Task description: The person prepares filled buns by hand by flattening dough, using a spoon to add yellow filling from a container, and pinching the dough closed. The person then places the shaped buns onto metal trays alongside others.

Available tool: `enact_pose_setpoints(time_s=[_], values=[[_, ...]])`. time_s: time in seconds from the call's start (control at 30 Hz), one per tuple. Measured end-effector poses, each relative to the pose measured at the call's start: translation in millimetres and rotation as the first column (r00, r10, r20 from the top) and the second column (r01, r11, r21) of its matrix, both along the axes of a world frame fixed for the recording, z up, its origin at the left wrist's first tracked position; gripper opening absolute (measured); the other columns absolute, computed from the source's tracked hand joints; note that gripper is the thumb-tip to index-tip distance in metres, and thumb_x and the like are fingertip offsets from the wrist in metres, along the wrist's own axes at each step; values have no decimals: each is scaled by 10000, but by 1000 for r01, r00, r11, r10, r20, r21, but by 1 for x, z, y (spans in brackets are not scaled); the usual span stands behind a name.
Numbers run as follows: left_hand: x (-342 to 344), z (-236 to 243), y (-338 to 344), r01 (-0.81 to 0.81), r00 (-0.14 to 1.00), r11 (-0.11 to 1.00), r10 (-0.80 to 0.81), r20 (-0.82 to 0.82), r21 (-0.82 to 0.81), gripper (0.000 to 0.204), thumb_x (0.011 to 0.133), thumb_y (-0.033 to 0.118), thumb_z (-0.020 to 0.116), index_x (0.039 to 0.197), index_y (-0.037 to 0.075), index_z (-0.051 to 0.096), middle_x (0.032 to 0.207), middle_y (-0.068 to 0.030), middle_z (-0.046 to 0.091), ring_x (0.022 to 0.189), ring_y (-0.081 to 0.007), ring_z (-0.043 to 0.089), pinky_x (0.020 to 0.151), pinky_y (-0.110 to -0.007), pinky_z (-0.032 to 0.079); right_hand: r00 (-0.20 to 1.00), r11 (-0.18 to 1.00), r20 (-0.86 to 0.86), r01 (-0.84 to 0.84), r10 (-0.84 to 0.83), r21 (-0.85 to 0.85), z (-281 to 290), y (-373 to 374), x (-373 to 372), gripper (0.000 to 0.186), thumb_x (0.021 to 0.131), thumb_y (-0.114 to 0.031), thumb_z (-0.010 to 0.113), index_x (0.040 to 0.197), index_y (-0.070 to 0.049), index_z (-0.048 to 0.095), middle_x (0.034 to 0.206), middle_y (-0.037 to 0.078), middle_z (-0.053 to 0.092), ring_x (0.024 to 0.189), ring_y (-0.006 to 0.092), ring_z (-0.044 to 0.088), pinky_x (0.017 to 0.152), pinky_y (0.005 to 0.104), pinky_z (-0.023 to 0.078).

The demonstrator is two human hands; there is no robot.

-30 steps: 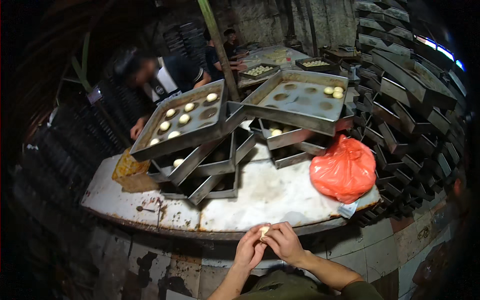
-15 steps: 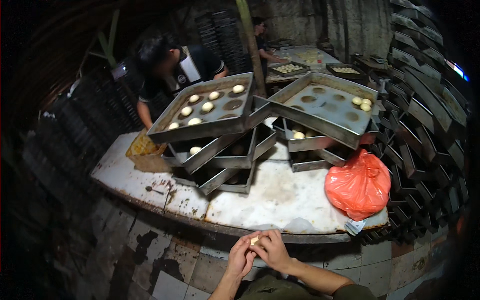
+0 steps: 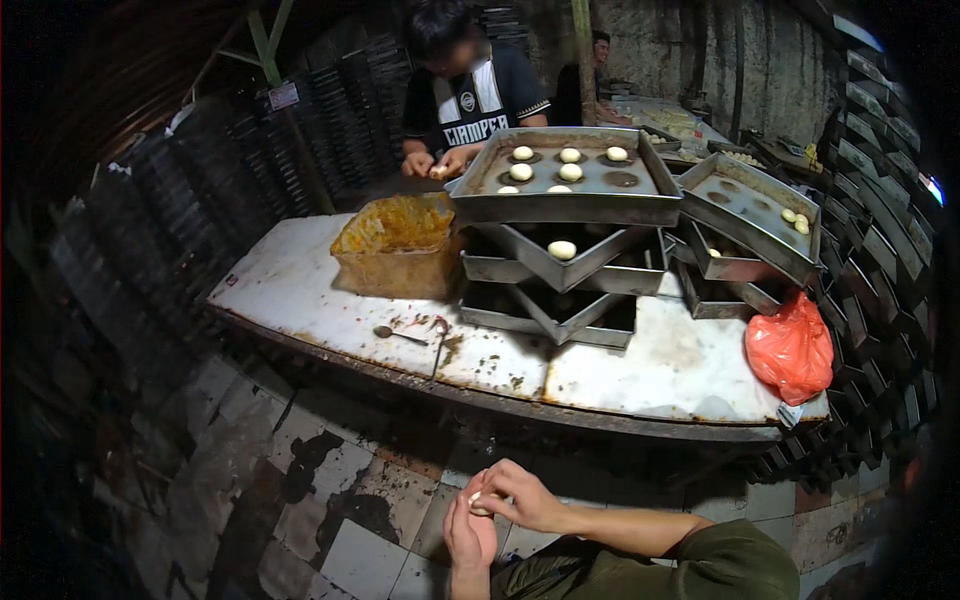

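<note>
1 dough pc — held btwn L hand & R hand

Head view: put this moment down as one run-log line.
left hand: holds dough piece | right hand: touches dough piece | table: metal trays, spoon, red bag

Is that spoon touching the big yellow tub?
Apart. The head view shows a strip of white tabletop between the spoon and the tub.
</note>
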State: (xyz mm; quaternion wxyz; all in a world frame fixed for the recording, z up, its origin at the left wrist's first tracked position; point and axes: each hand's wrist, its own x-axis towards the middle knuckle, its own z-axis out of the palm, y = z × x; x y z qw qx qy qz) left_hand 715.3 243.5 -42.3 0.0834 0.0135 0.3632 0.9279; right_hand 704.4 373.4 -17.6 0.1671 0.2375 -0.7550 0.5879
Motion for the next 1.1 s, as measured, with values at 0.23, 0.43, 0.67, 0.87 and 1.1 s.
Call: enact_pose_setpoints(time_s=[0.23,0.43,0.67,0.87,1.1], values=[[-31,-15,-44,-5,985,1000,2,-171,-15,291,925,97,404,1176,-35,472,1273,-195,440,1213,-320,413,1043,-414,307,986,980,-11,165,-165,109,-36,-44,-26,201,779,-108,678,944,-27,597,726,78,522,685,194,539,569,296,436],[-68,-18,-22,-174,974,974,191,121,-144,150,927,116,447,1012,3,499,983,-99,541,883,-198,545,801,-315,460,978,977,63,194,-200,86,-2,-39,-73,163,842,-111,610,979,-32,573,699,97,566,636,173,593,578,297,479],[-216,-15,-172,-498,835,825,539,-108,269,125,859,174,518,775,82,504,712,-25,531,641,-142,515,591,-253,437,740,538,264,-155,619,-828,-17,-79,-218,320,897,-251,473,617,-139,366,495,-38,315,391,88,299,369,248,219],[-189,-74,-265,-620,781,671,577,241,407,118,855,172,557,789,78,530,712,-26,557,628,-125,540,557,-241,465,494,-37,86,233,865,-972,-73,-81,-238,401,914,-201,431,541,-153,294,455,-44,209,369,97,207,371,262,210],[-114,-163,-246,-368,721,911,407,-561,188,158,880,207,519,842,58,555,822,-92,587,694,-197,564,642,-271,487,514,67,26,-61,857,-996,-96,-67,-174,185,894,-196,509,732,-119,467,562,-45,358,454,78,353,417,231,309]])
